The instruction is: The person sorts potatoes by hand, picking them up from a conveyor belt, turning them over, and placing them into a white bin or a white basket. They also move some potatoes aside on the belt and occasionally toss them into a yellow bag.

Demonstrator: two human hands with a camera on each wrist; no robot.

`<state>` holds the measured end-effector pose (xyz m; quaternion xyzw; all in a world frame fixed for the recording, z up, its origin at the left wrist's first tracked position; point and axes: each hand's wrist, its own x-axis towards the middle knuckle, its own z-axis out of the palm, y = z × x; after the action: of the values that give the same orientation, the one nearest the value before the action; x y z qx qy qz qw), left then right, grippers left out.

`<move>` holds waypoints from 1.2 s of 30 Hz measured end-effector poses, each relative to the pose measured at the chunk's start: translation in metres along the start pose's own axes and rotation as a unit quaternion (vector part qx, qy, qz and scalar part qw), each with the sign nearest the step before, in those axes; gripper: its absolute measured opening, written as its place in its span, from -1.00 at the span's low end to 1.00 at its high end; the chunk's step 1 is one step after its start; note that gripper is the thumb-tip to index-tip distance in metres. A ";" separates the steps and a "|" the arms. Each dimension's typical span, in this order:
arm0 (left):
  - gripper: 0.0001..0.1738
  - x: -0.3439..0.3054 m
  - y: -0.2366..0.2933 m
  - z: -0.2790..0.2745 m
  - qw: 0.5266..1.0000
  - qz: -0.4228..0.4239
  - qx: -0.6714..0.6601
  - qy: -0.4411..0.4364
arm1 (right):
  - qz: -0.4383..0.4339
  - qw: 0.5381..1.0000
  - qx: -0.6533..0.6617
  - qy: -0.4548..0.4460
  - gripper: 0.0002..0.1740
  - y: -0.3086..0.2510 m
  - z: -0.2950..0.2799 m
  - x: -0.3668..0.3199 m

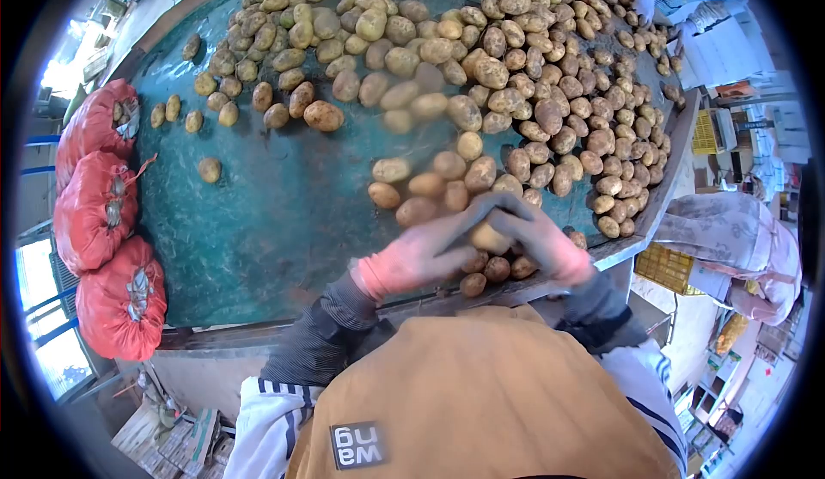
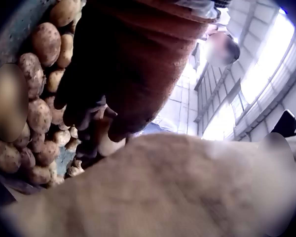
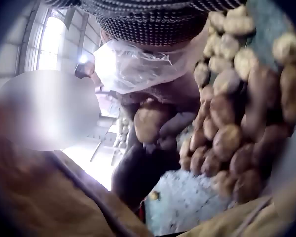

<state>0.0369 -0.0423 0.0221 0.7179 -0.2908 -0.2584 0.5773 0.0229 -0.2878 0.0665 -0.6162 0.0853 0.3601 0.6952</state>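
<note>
Both hands wear work gloves with dark grey fingers and pink cuffs, and they meet near the table's front edge. Between them is a pale brown potato (image 1: 491, 237), seen in the right wrist view as a rounded potato (image 3: 150, 124) among dark glove fingers. My left hand (image 1: 443, 240) grips it from the left, its fingers reaching over the top. From the other side my right hand (image 1: 534, 234) curls its fingers round it. Several potatoes (image 1: 496, 268) lie just below the hands. In the left wrist view the glove (image 2: 143, 59) mostly hides the held potato.
A large heap of potatoes (image 1: 550, 92) covers the back and right of the green tabletop (image 1: 258, 213). Three red mesh sacks (image 1: 99, 213) stand along the left edge. Beyond the right edge are a yellow crate (image 1: 666, 268) and a pale draped cloth (image 1: 730, 238).
</note>
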 end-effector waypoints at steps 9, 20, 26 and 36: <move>-0.42 0.009 -0.052 -0.021 0.915 -0.168 0.257 0.262 | 0.032 0.917 -0.398 0.010 -0.59 -0.010 -0.087 -0.054; -0.47 0.001 -0.065 -0.020 0.925 -0.167 -0.206 0.273 | -0.179 0.684 -0.683 0.182 -0.25 -0.027 -0.045 0.203; -0.49 0.002 -0.073 -0.001 0.786 -0.128 -0.566 0.213 | -0.007 0.992 -0.128 -0.003 -0.48 -0.045 -0.011 0.141; -0.53 -0.033 -0.135 0.005 0.677 -0.037 -0.712 0.185 | -0.396 0.718 -0.568 0.074 -0.66 -0.057 0.007 0.180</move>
<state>0.0261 0.0002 -0.1100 0.1334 0.1200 -0.2705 0.9459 0.1856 -0.2089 0.0118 -0.8974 -0.3358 -0.0135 0.2858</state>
